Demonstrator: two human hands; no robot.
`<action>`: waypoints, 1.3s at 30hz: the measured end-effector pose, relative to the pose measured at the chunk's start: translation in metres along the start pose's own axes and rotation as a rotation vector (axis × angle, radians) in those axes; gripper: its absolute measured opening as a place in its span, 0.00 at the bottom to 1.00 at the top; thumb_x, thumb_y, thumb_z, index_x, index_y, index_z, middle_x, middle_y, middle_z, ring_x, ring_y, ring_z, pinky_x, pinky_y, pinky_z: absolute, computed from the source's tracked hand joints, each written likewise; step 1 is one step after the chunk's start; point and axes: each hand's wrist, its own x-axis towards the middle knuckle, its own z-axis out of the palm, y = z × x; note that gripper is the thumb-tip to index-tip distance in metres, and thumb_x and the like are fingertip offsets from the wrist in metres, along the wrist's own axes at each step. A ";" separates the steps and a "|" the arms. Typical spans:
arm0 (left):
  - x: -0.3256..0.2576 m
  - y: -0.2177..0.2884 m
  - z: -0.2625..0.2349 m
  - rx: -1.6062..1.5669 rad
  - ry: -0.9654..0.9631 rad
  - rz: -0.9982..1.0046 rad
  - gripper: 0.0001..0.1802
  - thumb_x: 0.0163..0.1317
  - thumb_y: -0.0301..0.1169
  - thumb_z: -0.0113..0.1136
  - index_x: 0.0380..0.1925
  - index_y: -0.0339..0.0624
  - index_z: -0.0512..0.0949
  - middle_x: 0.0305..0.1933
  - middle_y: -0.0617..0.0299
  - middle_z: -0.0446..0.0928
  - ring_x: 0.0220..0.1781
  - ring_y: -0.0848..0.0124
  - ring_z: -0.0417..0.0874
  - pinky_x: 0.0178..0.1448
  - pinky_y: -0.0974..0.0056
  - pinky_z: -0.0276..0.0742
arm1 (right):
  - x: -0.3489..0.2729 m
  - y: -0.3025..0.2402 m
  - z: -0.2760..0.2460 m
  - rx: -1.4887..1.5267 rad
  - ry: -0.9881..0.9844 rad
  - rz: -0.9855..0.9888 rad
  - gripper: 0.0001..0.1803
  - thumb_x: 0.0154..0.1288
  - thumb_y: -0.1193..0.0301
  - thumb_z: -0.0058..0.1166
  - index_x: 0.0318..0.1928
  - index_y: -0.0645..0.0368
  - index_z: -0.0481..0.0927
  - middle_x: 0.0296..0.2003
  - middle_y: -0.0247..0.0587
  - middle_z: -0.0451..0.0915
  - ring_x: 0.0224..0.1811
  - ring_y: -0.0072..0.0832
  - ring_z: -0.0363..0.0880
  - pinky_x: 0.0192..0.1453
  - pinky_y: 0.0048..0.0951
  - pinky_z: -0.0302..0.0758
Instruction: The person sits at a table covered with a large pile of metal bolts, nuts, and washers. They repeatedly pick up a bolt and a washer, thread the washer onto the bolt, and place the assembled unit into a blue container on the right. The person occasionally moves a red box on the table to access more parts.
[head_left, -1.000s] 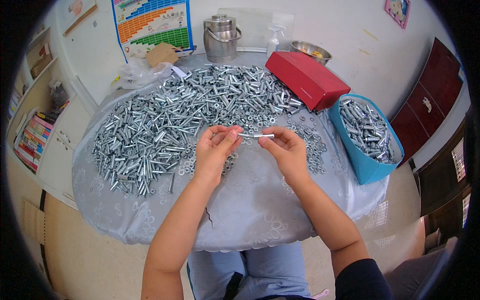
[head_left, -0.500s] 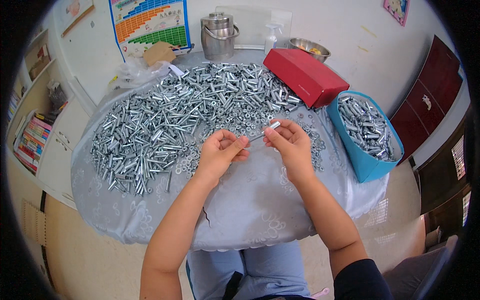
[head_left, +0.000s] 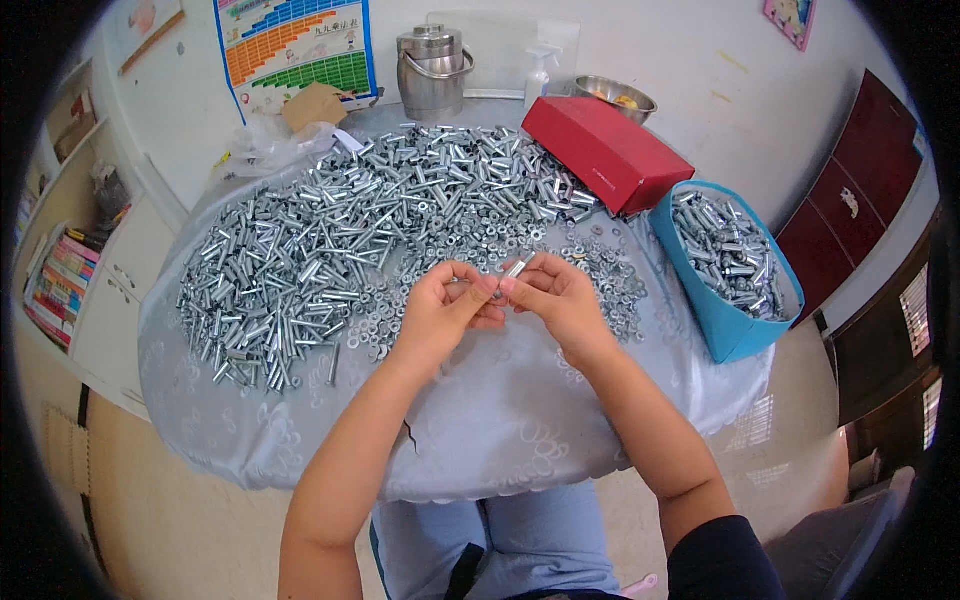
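Note:
My left hand [head_left: 448,306] and my right hand [head_left: 553,296] meet above the table's middle, fingertips together. Between them is a short silver bolt with a sleeve [head_left: 513,269], its upper end sticking out above my right thumb. Both hands pinch this piece; my left fingers close on its lower end. A broad heap of silver bolts and sleeves [head_left: 340,230] covers the table to the left and behind my hands. Loose washers and nuts [head_left: 600,265] lie just beyond my right hand.
A round table with a grey cloth [head_left: 480,420] carries everything. A blue bin [head_left: 725,320] filled with metal parts stands at the right, a red box [head_left: 605,150] behind it. A steel pot [head_left: 433,70], metal bowl [head_left: 612,95] and plastic bag [head_left: 265,145] sit at the back.
The bolt lay level between my spread hands; now my hands have closed together and the bolt is tilted up at my right fingertips.

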 end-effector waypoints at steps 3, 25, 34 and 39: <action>-0.002 0.000 -0.001 -0.007 -0.005 -0.025 0.14 0.61 0.39 0.55 0.35 0.38 0.71 0.33 0.56 0.78 0.31 0.73 0.80 0.37 0.68 0.80 | 0.000 -0.001 -0.003 -0.058 -0.037 0.028 0.09 0.57 0.70 0.57 0.37 0.59 0.75 0.32 0.33 0.79 0.35 0.18 0.74 0.37 0.21 0.67; 0.000 -0.001 -0.004 -0.127 -0.098 -0.296 0.27 0.63 0.55 0.43 0.38 0.39 0.72 0.27 0.66 0.69 0.21 0.78 0.66 0.27 0.69 0.69 | -0.001 -0.005 -0.003 -0.154 0.012 -0.161 0.07 0.56 0.72 0.58 0.34 0.62 0.79 0.28 0.31 0.78 0.28 0.15 0.72 0.33 0.17 0.68; -0.002 -0.002 0.005 -0.095 -0.043 -0.231 0.27 0.61 0.58 0.43 0.14 0.50 0.59 0.15 0.72 0.56 0.16 0.80 0.57 0.21 0.71 0.59 | -0.002 -0.008 -0.003 -0.254 0.007 -0.178 0.07 0.56 0.73 0.59 0.33 0.63 0.80 0.30 0.35 0.79 0.33 0.20 0.76 0.38 0.21 0.72; 0.000 -0.007 -0.004 -0.028 0.192 -0.232 0.28 0.63 0.53 0.43 0.10 0.52 0.53 0.11 0.73 0.51 0.13 0.80 0.52 0.19 0.71 0.51 | 0.004 -0.017 -0.029 -1.056 0.048 -0.529 0.11 0.48 0.69 0.61 0.34 0.57 0.82 0.35 0.43 0.78 0.40 0.39 0.74 0.50 0.33 0.68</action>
